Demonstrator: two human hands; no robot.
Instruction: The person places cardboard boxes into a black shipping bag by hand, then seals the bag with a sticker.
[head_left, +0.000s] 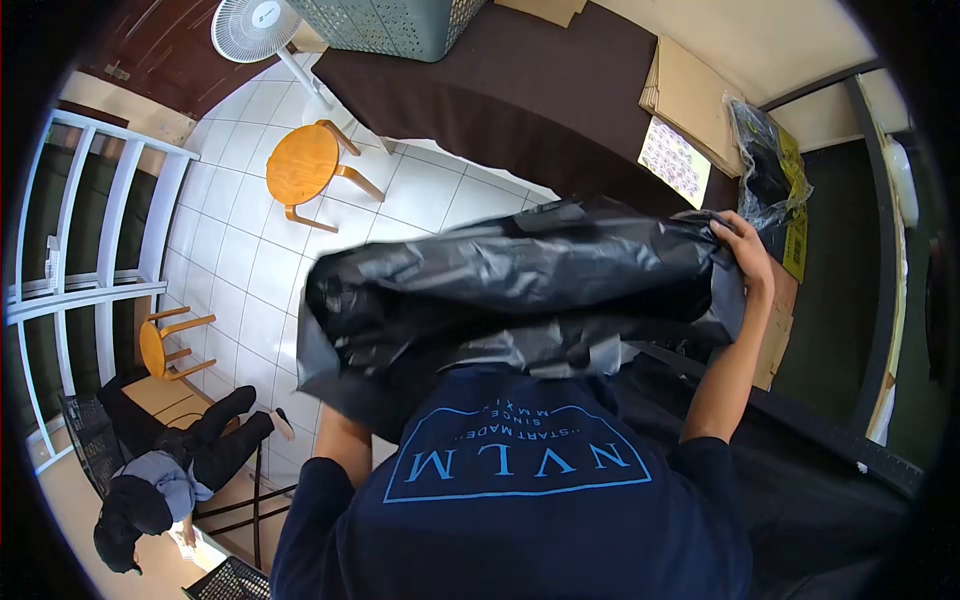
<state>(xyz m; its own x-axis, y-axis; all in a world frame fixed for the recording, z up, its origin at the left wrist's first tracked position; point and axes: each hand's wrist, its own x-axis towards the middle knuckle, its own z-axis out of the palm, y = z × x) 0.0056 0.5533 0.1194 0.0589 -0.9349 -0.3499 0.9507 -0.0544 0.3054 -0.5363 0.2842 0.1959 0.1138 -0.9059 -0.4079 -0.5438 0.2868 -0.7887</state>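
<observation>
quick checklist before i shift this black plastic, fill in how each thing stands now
1. right hand has a grip on the black plastic: ok
2. left hand has a grip too: cannot tell, the plastic hides it
3. plastic smooth and flat: not ok, bunched and creased
4. standing fan apart from the plastic: ok
5. other person clear of it: ok, off to the left

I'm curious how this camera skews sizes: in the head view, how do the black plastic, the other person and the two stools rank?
1. Black plastic, likely helped by its nearness to the camera
2. Other person
3. Stool near the fan
4. Stool beside that person
</observation>
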